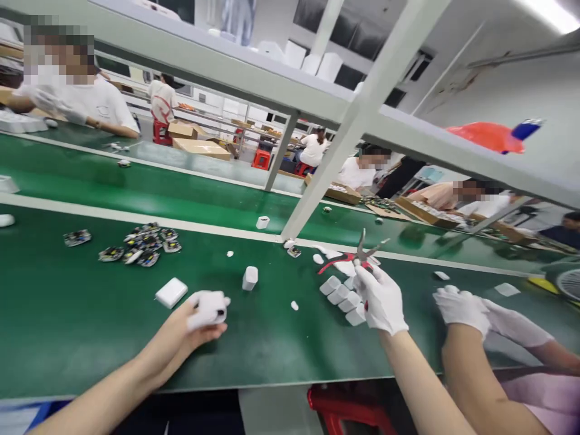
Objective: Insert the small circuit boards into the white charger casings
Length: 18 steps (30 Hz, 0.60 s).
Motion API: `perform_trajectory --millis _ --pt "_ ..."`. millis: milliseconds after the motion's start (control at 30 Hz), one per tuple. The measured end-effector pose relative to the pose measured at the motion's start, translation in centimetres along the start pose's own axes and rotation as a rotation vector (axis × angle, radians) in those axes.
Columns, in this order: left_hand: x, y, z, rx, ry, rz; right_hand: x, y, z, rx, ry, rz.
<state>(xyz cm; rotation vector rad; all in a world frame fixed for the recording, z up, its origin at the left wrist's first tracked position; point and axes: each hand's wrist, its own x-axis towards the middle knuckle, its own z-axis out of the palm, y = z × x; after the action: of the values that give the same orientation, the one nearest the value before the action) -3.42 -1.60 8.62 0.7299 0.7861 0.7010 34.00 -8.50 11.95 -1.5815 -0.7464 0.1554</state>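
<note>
My left hand is closed around a white plastic housing with a small dark opening facing right, held just above the green bench. Beside it on the left lies a white square block. An upright white casing stands to the right of that hand. My right hand, in a white glove, grips a pair of pliers, their metal jaws spread and pointing up and away. Red handle parts show near the glove. A group of white casings sits directly left of this hand, partly hidden by it.
Circuit boards lie piled at the left of the green bench. A slanted frame post rises from the divider. At right, a co-worker's gloved hands rest close to my right arm. A red stool stands below the edge.
</note>
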Motion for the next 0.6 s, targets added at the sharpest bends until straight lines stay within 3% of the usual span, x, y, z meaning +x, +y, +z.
perform_trajectory --millis 100,267,367,433,600 --pt "1.0 1.9 0.6 -0.269 -0.142 -0.017 -6.7 -0.8 4.1 0.166 -0.093 0.054" --pt "2.1 4.1 0.2 -0.345 -0.111 -0.163 -15.3 -1.9 9.6 0.578 -0.386 0.301" --pt "2.9 4.6 -0.7 -0.298 -0.037 -0.145 -18.5 -2.2 11.3 0.839 -0.604 0.464" --pt "3.6 4.6 -1.2 -0.286 -0.012 -0.138 -19.9 -2.2 12.0 0.934 -0.684 0.512" --pt "5.7 4.4 -2.1 -0.238 -0.034 -0.156 -22.0 -2.8 13.5 1.11 -0.618 0.56"
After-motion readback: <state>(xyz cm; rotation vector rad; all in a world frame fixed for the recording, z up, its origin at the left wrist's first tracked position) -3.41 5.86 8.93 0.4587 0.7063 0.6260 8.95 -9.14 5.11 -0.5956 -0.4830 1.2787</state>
